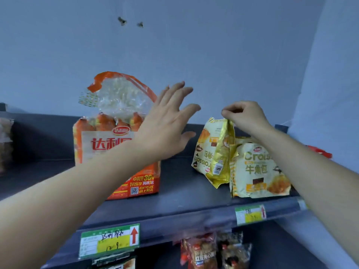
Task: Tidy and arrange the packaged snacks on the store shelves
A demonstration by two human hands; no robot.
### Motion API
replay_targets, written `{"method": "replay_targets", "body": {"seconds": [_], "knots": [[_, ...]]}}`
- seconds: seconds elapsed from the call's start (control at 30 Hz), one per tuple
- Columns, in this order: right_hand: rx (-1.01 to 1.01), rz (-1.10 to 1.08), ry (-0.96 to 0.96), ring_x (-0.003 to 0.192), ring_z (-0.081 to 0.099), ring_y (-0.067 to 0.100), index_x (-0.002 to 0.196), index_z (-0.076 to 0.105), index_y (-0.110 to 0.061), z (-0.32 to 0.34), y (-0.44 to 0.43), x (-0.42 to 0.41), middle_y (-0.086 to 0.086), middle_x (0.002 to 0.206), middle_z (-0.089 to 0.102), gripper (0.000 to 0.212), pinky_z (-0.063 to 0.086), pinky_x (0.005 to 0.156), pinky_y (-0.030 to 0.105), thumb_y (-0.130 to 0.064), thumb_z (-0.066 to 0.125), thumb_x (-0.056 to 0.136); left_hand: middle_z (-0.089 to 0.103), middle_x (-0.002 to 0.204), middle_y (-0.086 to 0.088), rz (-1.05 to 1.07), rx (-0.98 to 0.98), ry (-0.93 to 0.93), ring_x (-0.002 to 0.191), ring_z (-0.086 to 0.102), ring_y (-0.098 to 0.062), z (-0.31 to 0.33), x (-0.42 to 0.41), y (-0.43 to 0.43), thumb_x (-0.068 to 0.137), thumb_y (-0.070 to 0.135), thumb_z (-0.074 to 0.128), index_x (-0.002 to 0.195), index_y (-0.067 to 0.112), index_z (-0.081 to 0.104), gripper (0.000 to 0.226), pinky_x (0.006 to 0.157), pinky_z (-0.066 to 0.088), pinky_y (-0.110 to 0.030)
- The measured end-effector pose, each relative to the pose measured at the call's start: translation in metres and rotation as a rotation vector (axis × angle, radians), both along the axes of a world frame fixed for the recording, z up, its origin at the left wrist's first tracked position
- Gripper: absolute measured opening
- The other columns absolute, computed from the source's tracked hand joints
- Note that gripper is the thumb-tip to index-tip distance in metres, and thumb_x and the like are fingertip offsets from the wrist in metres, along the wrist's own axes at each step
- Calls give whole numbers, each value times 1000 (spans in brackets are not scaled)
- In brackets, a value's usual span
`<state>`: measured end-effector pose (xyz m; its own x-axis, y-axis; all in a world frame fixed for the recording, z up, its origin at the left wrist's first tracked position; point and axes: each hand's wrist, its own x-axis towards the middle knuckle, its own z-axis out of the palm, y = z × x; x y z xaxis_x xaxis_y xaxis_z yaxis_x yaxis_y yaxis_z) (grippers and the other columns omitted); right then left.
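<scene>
On the upper dark grey metal shelf point(184, 193), in the head view, stands a large bag of orange and clear plastic with small bread rolls inside point(104, 144). It is upright, on the left part of the shelf, and its top is crumpled and leans a little.

The left hand point(167, 129) is raised in front of the right edge of this bag. Its fingers are straight and spread wide, with the back of the hand toward the camera, and it holds nothing. I cannot tell if the palm touches the bag.

To the right, well apart from the orange bag, there are two yellow and cream croissant packets. The nearer one, the upright croissant packet point(256, 169), stands at the front edge of the shelf with its print the right way up. Just beside it on the left, touching it, is the inverted croissant packet point(213, 152), with its letters upside down and its side turned a little to the camera. The right hand point(246, 117) pinches the top seam of this packet between the thumb and curled fingers.

On the front rail of the shelf are two green and yellow price labels with red arrows, one at the left point(109, 240) and one at the right point(250, 213), which is blurred. Under the shelf, red and brown snack packets point(202, 251) hang or stand on the lower level. Behind everything is a pale blue-grey wall point(213, 55) with two small dark marks point(122, 21).
</scene>
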<state>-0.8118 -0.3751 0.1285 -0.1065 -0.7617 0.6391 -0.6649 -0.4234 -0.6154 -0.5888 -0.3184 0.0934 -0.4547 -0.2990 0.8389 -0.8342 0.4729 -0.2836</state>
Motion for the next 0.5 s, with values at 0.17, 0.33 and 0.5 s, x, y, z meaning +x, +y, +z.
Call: {"method": "replay_targets", "body": {"seconds": [0.17, 0.33, 0.5], "knots": [[187, -45, 124, 101, 58, 11, 109, 68, -22, -21, 4, -70, -6, 110, 65, 29, 42, 79, 24, -36, 69, 84, 31, 149, -3, 33, 471, -26, 140, 24, -20, -26, -61, -25, 91, 41, 57, 144, 20, 37, 61, 112, 25, -35], [440, 196, 204, 108, 58, 9, 104, 68, -36, -28, 2, -122, -14, 111, 65, 53, 45, 98, 35, -68, 67, 63, 16, 158, -2, -129, 844, 296, 144, 20, -21, -40, -110, -62, 96, 31, 52, 153, 20, 11, 71, 114, 22, -32], [521, 427, 508, 117, 49, 0, 118, 59, -41, -32, -10, -156, -26, 132, 43, 69, 44, 93, 18, -48, 86, 55, 23, 157, -3, -145, 954, 622, 140, 32, -26, -30, -141, -89, 82, 70, 50, 153, 35, 10, 89, 113, 31, -43]]}}
